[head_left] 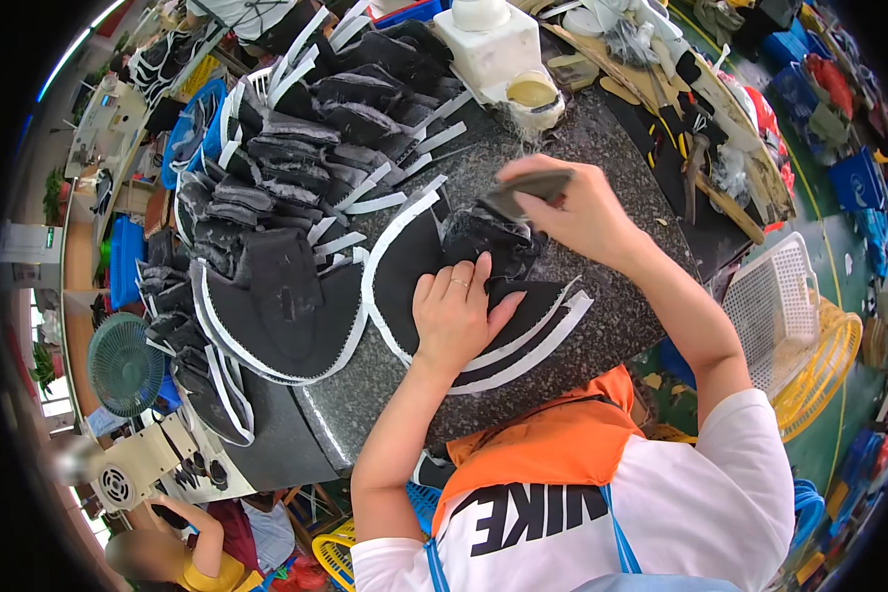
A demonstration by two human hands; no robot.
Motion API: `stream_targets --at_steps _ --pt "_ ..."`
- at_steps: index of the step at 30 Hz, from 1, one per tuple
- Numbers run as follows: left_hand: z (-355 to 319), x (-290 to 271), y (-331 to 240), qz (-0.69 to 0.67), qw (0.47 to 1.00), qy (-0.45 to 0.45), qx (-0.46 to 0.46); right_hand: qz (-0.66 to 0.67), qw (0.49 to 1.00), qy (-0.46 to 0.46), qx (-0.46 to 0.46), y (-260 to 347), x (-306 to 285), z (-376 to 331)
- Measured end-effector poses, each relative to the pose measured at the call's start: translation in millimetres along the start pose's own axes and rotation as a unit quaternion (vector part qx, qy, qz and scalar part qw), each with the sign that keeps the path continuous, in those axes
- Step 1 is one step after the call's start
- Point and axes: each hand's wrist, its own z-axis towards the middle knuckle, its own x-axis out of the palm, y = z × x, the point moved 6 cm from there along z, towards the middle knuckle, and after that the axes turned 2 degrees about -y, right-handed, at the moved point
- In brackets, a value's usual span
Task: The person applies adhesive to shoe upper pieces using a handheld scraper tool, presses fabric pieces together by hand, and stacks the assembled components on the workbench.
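Observation:
A black, curved shoe upper (400, 261) with white edging lies on the speckled stone worktop (627, 316). My left hand (456, 314) rests on it with the fingers stretched out and the thumb apart. Above its fingertips, a bunched black part of the upper (483, 242) stands up. Just over that part, my right hand (594, 212) grips a dark grey flat piece (531, 192), blurred a little by motion. Left of the upper lies another black upper (291, 306) with a white zigzag-edged rim.
Stacks of black uppers (276, 163) cover the worktop's left and far side. A white container (493, 49) with a yellowish cup (533, 94) stands at the back. Tools (696, 163) lie at right, near a white basket (775, 306). A green fan (126, 363) and another person (202, 553) are at left.

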Motion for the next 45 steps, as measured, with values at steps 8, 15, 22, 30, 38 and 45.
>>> stream_targets --at_steps 8,15,22,30,38,45 --pt "2.5 0.3 1.7 -0.021 1.0 0.005 -0.004 -0.02 0.991 0.126 -0.026 -14.6 -8.1 1.9" --pt "-0.6 -1.9 5.2 -0.051 0.998 0.017 -0.043 -0.134 0.987 -0.069 -0.053 9.4 -1.2 62.0" --pt "19.4 -24.5 6.8 -0.092 0.992 0.019 -0.086 -0.41 0.908 -0.081 -0.001 -82.6 -57.3 96.3" --pt "-102.8 -67.0 -18.1 -0.126 0.955 -0.045 -0.263 0.073 0.979 0.0 0.193 4.8 15.7 19.9" --pt "-121.5 -37.5 -23.4 -0.114 0.96 -0.074 -0.246 -0.209 0.974 0.033 -0.075 39.8 108.1 35.7" --pt "-133.2 -48.8 -1.4 -0.121 0.89 -0.153 -0.412 -0.053 0.915 0.392 -0.075 50.7 105.1 -40.3"
